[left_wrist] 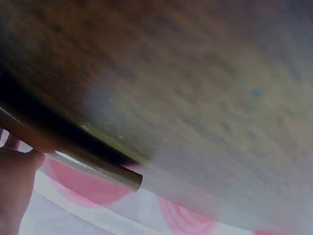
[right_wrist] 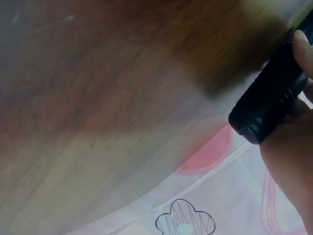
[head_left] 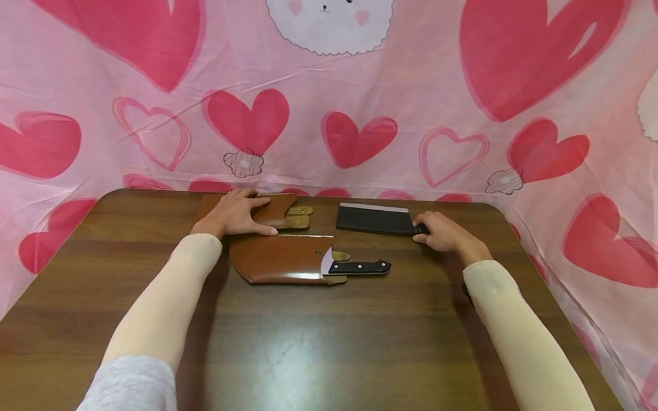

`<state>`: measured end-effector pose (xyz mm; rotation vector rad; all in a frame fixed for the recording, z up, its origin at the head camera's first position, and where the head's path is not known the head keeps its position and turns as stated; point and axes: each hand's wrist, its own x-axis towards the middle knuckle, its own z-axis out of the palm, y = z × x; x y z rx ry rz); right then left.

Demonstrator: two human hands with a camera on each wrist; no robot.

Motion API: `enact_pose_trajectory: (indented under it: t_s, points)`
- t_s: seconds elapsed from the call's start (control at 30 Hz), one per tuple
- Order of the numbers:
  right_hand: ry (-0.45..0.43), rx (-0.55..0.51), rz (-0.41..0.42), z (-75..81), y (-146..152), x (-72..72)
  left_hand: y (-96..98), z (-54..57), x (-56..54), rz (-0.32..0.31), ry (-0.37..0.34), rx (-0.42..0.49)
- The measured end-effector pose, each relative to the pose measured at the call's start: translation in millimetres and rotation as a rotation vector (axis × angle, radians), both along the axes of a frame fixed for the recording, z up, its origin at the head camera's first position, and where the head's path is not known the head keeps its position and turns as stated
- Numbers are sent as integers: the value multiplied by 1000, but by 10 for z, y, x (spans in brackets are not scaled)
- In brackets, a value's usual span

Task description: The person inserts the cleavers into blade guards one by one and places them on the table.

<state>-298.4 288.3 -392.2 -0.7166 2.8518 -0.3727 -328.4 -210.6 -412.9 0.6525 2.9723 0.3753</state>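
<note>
In the head view my left hand [head_left: 235, 213] spans the rear brown leather sheath [head_left: 274, 211], thumb along its near edge and other fingers over the top and far side. The left wrist view shows part of that sheath [left_wrist: 98, 169] by the hand [left_wrist: 17, 183]. My right hand [head_left: 442, 232] grips the black handle of a cleaver [head_left: 374, 220], its dark blade pointing left with the silver edge away from me. That handle [right_wrist: 266, 105] appears in the right wrist view; the blade is out of sight there.
Nearer me lies a second brown sheath [head_left: 281, 255] holding a knife whose riveted black handle [head_left: 360, 267] sticks out to the right. The wooden table [head_left: 324, 350] ends at the back against a pink heart-print cloth [head_left: 409, 81].
</note>
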Motion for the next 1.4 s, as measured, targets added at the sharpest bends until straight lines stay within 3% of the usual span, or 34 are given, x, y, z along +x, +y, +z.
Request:
enact_pose_trajectory:
  t_s: [0.73,1.1,1.4]
  points:
    - [125,-25,47,65,-102,129,6,-3,9,-28,122,12]
    - [154,-21,58,128,-193,142,-14,0,-1,-19,-10,36]
    - [169,-25,64,133,-199,142,-19,12,15,-14,-23,18]
